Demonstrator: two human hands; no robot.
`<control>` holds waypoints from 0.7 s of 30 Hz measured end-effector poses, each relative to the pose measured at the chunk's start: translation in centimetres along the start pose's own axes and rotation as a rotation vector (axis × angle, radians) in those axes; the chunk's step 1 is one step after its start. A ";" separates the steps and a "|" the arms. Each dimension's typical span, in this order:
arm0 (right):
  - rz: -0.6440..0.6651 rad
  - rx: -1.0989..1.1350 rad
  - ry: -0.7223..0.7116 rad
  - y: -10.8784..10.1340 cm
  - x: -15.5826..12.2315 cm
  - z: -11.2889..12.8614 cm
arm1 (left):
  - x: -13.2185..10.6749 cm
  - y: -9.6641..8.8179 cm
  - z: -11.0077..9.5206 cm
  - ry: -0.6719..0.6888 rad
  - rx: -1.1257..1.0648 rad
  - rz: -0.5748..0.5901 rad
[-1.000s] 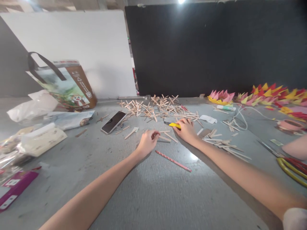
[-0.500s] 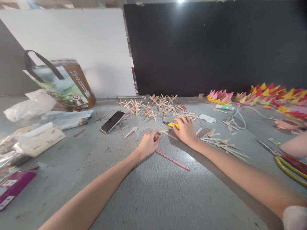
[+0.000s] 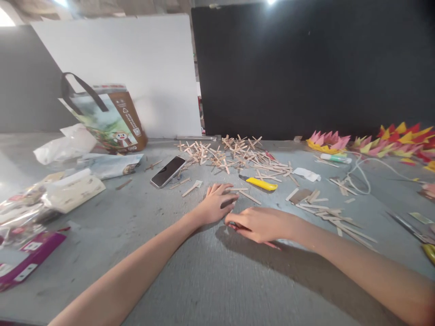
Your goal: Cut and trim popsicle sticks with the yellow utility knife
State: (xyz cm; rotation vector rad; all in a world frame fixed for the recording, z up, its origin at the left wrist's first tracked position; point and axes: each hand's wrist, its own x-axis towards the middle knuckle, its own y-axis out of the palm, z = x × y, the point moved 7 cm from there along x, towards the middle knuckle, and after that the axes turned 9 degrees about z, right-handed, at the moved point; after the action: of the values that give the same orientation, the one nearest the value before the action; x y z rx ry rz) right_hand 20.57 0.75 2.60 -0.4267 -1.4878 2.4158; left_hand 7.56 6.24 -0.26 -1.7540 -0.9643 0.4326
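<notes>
Head view: the pink pencil point(image 3: 273, 245) lies on the worktop point(image 3: 190, 280), mostly beneath the curled right hand point(image 3: 260, 224); whether it grips, I cannot tell. Farther left, the left hand point(image 3: 215, 206) spreads wide, perhaps steadying wooden sticks point(image 3: 250, 197); the yellow cutter point(image 3: 265, 184) lies beyond, presumably for easy reach.

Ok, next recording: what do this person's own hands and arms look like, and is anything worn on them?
The left hand and right hand are ungloved, and no ring shows on either. Both forearms are slim and bare where visible, with no sleeve, watch, bracelet, cable or marking to be seen. Fingernail details are too small to tell.
</notes>
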 end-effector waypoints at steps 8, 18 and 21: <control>-0.231 0.259 -0.150 -2.3 -0.6 -1.8 | 0.1 0.0 -0.2 0.011 -0.017 -0.014; -0.690 0.554 0.145 -2.0 -1.7 -9.1 | 0.2 0.4 -0.7 0.038 0.041 0.034; -0.656 0.585 0.117 -1.9 -1.6 -8.8 | 0.3 0.6 -0.6 0.032 0.036 0.041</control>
State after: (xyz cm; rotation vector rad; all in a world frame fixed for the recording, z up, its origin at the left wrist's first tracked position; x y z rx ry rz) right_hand 25.57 8.16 0.67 0.0524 -0.6574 2.0877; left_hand 8.40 6.02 -0.49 -1.7454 -0.8938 0.4438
